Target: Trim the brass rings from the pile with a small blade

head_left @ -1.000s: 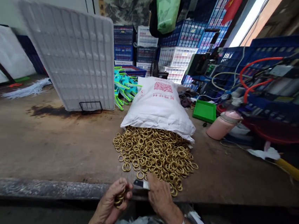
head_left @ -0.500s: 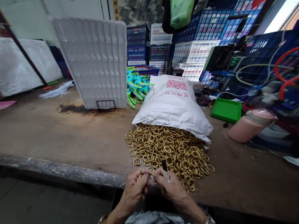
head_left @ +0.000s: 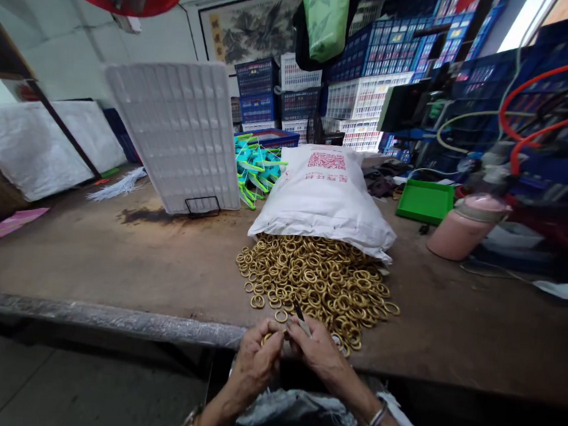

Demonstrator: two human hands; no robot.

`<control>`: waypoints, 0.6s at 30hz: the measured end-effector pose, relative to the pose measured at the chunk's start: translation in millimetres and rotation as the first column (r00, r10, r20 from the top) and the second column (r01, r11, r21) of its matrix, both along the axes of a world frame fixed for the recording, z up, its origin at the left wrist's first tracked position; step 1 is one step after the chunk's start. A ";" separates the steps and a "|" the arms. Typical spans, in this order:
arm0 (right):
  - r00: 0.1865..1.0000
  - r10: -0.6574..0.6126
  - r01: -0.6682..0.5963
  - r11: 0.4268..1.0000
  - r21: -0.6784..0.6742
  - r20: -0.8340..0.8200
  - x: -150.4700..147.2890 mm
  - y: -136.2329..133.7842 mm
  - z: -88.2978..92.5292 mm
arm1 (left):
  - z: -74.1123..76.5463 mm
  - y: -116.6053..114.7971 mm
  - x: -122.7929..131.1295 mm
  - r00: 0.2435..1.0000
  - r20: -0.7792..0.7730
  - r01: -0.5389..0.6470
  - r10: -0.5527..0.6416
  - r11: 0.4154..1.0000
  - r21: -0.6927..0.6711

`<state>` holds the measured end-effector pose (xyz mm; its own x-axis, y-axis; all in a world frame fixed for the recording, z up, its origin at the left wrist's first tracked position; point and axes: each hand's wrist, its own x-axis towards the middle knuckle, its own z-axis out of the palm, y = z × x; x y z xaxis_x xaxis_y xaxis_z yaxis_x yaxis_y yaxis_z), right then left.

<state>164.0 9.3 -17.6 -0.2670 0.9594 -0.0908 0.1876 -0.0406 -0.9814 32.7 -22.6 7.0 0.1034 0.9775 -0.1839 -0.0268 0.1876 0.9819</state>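
Observation:
Both hands are close together at the table's front edge, below a heap of brass-coloured rings (head_left: 308, 275). My left hand (head_left: 256, 358) is closed, thumb and fingers pinching a ring (head_left: 266, 338) that is partly hidden by them. Almost touching it, my right hand (head_left: 318, 350) is closed around a small knife-like tool (head_left: 304, 325) with a dark end pointing up and a flat grey part. One loose ring (head_left: 281, 316) lies just beyond the fingertips. The heap spreads from under a white woven sack (head_left: 320, 200) printed with a red square code.
A pale ribbed panel (head_left: 181, 136) stands upright in a black wire stand on the table (head_left: 84, 254). Turquoise and lime-green items (head_left: 258, 167) lie behind it. To the right are a green tray (head_left: 426, 201) and a pink bottle (head_left: 466, 230). Pale cloth (head_left: 290, 401) lies below my hands.
My view has shifted and tilted slightly. The hands have drawn closer together, and the dark-ended tool now leans more to the left. The left hand still pinches a ring.

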 end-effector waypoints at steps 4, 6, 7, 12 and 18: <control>1.000 0.008 -0.008 1.000 0.013 0.010 -0.6 -0.2 5.3 | -9.0 -0.4 -1.3 0.991 0.133 0.059 -0.035 0.981 -0.183; 1.000 0.010 -0.010 1.000 0.015 0.004 -0.2 -0.2 2.3 | -14.6 -1.9 -0.2 0.980 0.201 0.053 -0.012 0.978 -0.201; 1.000 0.013 -0.013 1.000 0.007 -0.007 0.0 -0.3 0.0 | -16.7 -2.9 0.6 0.974 0.226 0.047 0.001 0.977 -0.207; 0.994 0.035 -0.041 0.998 -0.047 -0.105 0.2 -1.1 -6.3 | -17.5 -6.8 3.1 0.952 0.305 0.041 0.029 0.975 -0.220; 0.995 0.067 -0.066 0.998 0.011 -0.076 0.2 -2.6 -2.5 | -14.2 -8.9 1.8 0.942 0.334 0.047 0.038 0.969 -0.243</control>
<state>164.3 6.7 -20.1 -0.3358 0.9400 -0.0600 0.1146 -0.0225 -0.9932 34.5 -31.4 -7.2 0.2050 0.9060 -0.3702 -0.3434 0.4208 0.8397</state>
